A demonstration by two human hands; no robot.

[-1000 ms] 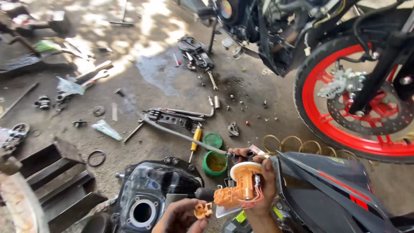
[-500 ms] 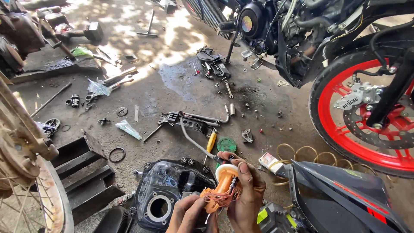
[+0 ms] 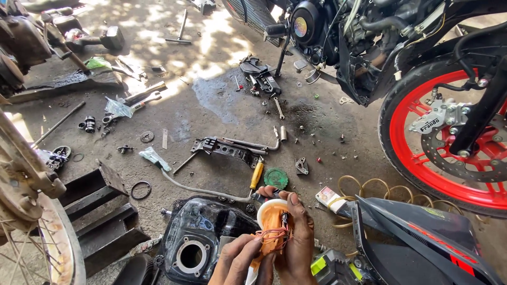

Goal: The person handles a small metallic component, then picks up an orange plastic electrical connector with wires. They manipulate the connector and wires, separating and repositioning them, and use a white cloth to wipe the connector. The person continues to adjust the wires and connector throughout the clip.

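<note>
Orange-stained plastic, a pump unit (image 3: pixel 274 224) with a white rim and a small bundle of thin wires across its front, sits low in the middle of the head view, gripped by both hands. The right hand (image 3: pixel 298 237) wraps its fingers closed round the far side, thumb up by the rim; the left hand (image 3: pixel 237 258) pinches shut on the lower end, just below the wires. To do this well, I judge the right should keep the body steady while the left works gently, sparing the wires. Just left of the fingers lies the black fuel tank (image 3: pixel 203 237), its round opening (image 3: pixel 191 257) showing nothing inside that I can make out. Beyond the fingertips lie a green cap (image 3: pixel 276 178) and a yellow-handled screwdriver (image 3: pixel 256 175).
</note>
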